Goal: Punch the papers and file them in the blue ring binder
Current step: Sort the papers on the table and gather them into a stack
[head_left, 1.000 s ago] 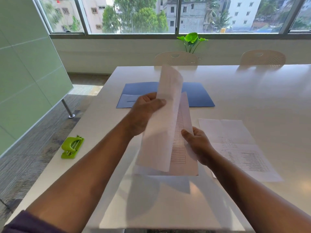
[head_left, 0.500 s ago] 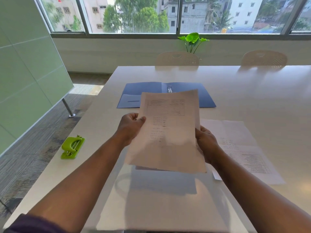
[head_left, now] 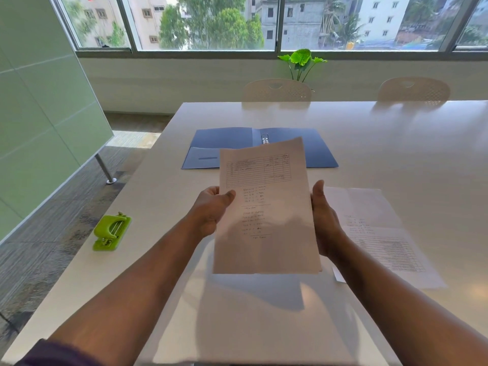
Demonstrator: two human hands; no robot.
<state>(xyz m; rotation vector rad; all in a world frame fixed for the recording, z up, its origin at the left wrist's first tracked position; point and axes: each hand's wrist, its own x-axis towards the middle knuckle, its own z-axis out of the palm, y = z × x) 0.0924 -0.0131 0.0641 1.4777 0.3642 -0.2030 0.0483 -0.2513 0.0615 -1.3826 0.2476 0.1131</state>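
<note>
White papers (head_left: 266, 207) are pinched at their sides by the left hand (head_left: 211, 211) and right hand (head_left: 323, 220), being squared. Next, I judge: reach the green punch (head_left: 111, 231) left of the left hand.

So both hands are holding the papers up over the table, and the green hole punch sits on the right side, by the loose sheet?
Not quite. In the head view the green hole punch sits on the left side, near the table edge. Both hands, left hand and right hand, do hold the papers.
</note>
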